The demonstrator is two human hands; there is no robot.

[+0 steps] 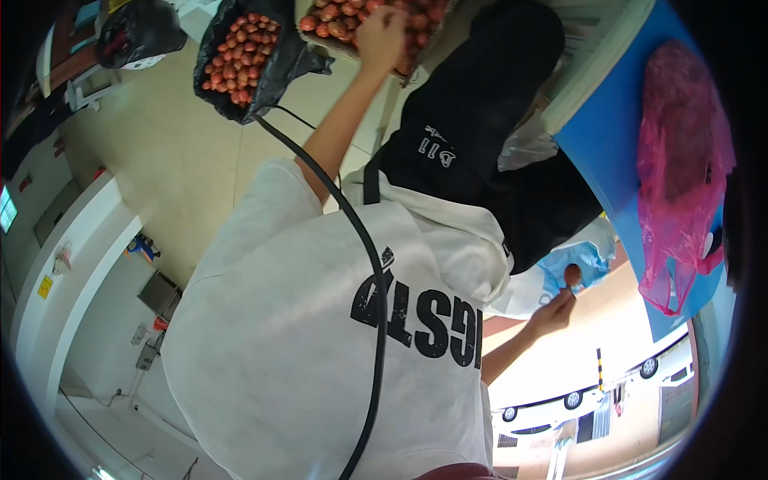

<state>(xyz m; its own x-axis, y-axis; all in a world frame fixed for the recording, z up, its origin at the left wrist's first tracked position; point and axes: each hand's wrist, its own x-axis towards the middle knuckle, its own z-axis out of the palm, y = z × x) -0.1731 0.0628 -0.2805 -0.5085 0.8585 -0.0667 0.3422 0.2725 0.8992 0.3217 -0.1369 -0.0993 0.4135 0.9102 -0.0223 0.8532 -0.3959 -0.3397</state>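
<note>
Between the fingertips of my right hand (554, 314) is a small round brown fruit (573, 275), held up in front of a blue and white plastic bag (592, 248). My left hand (381, 38) reaches into a cardboard box (404, 78) at the top, filled with small reddish fruits (338, 29). Its fingers are curled in among them, and what they hold cannot be made out. Left of the box, a black plastic bag (210, 50) stands open on the floor, with many similar fruits (242, 60) inside.
A blue surface (596, 132) at the right carries a pink plastic bag (680, 152) with something dark inside. A black cable (364, 232) hangs across my view. Another black bag (140, 34) sits at the far left. Beyond my right arm, several parked cars (573, 398) show outside.
</note>
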